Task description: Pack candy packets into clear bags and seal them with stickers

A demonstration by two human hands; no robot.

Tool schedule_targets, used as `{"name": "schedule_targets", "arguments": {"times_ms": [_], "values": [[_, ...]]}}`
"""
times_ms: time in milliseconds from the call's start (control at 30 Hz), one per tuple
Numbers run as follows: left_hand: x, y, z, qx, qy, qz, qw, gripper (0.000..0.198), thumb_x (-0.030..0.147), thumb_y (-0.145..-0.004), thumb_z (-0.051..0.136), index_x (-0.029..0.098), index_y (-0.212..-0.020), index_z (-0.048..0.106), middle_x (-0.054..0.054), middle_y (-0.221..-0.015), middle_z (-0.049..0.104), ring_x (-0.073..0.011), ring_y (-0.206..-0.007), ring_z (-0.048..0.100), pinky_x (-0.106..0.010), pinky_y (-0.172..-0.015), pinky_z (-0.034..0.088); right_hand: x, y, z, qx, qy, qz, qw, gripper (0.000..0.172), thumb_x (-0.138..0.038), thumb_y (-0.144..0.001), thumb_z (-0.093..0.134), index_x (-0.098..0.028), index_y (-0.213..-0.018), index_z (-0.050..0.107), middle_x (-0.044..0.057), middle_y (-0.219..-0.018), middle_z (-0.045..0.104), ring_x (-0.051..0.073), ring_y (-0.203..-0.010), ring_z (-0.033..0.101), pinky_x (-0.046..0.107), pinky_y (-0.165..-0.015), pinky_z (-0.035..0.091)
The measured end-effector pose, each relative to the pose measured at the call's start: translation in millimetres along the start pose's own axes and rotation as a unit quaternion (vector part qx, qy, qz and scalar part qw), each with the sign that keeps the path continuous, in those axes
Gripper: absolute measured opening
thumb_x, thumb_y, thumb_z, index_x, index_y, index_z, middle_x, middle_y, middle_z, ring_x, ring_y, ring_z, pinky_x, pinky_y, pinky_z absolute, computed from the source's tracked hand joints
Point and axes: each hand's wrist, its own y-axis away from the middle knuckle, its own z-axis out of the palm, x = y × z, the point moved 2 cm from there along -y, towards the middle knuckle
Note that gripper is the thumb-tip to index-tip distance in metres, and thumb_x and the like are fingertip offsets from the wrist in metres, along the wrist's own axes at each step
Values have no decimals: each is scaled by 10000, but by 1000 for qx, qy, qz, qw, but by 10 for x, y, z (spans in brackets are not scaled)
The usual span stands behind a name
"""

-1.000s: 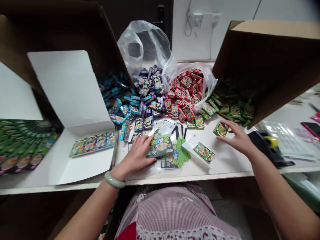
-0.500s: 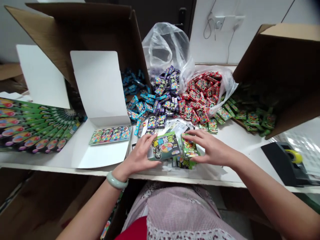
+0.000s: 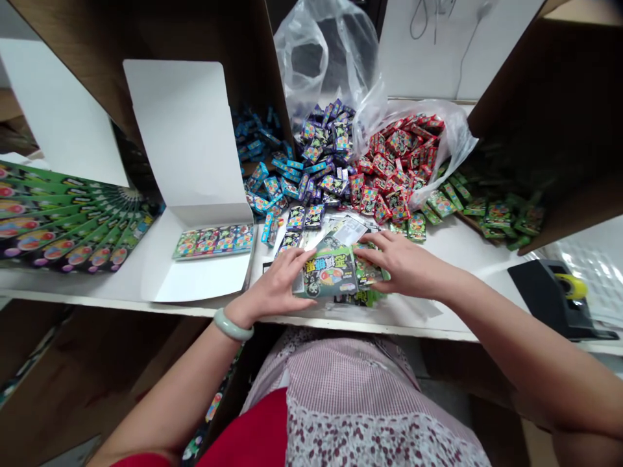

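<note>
My left hand (image 3: 277, 282) grips a flat green printed candy box (image 3: 328, 272) by its left end, thumb below and fingers above. At the box's right end, my right hand (image 3: 409, 264) has its fingers closed round a small green candy packet (image 3: 367, 269). The packet lies against the box's right end; whether it is partly inside cannot be made out. Beneath them lies another green printed piece (image 3: 357, 298), partly hidden. Just behind my hands are loose purple packets (image 3: 296, 218) and clear plastic wrapping (image 3: 348, 230).
Piles of blue (image 3: 272, 187), purple (image 3: 321, 139), red (image 3: 399, 152) and green packets (image 3: 499, 214) spread along the back. An open white carton (image 3: 195, 279) holds a packed row at left, beside fanned green boxes (image 3: 73, 227). A tape dispenser (image 3: 559, 298) stands right.
My right hand has brought the small green packet left against the box's right end. My left hand still grips the box. The camera view has tilted downward.
</note>
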Motion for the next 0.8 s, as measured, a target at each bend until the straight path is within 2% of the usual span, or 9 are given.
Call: {"name": "schedule_targets", "arguments": {"times_ms": [133, 300, 500, 633, 733, 800], "values": [[-7, 12, 8, -15, 16, -4, 1000, 919, 370, -733, 756, 243, -1481, 237, -136, -1341, 407, -331, -1248, 430, -527, -1073, 392, 64, 33, -2, 21, -21, 6, 1000, 578, -314, -748, 713, -208, -1297, 568, 145, -1301, 534, 346, -1114, 508, 514, -947, 445], [-58, 7, 46, 17, 14, -18, 1000, 969, 416, -707, 781, 244, -1483, 227, -136, -1335, 403, -331, -1237, 441, -527, -1062, 406, 29, 104, -22, 71, -32, 32, 996, 593, -375, -767, 717, -225, -1313, 539, 145, -1339, 496, 358, -1172, 469, 537, -984, 423], [-4, 8, 103, 23, 30, -11, 999, 1004, 405, -685, 798, 218, -1490, 227, -136, -1311, 416, -331, -1241, 433, -522, -1067, 404, -102, 173, 17, 26, -62, 11, 998, 590, -357, -743, 737, -243, -1292, 552, 138, -1310, 519, 352, -1145, 488, 539, -954, 451], [77, 19, 157, 14, 53, -2, 998, 1000, 407, -688, 796, 247, -1497, 229, -130, -1345, 406, -331, -1243, 440, -525, -1061, 413, -106, 178, 54, 20, -140, -2, 990, 692, -382, -740, 752, -257, -1356, 461, 130, -1319, 499, 319, -1191, 487, 514, -980, 460], [78, 33, 171, 34, 56, -10, 998, 997, 419, -693, 793, 265, -1499, 227, -124, -1329, 420, -331, -1227, 452, -533, -1049, 421, -83, 174, 124, 64, -193, 17, 979, 815, -464, -727, 766, -255, -1400, 358, 149, -1405, 406, 318, -1308, 414, 513, -1058, 412], [48, 49, 160, 54, 38, -19, 998, 997, 434, -697, 789, 262, -1500, 224, -128, -1317, 420, -339, -1237, 437, -546, -1059, 404, -80, 182, 188, 108, -194, 57, 973, 709, -505, -751, 734, -256, -1333, 416, 156, -1415, 380, 336, -1341, 374, 543, -1080, 382]]}}
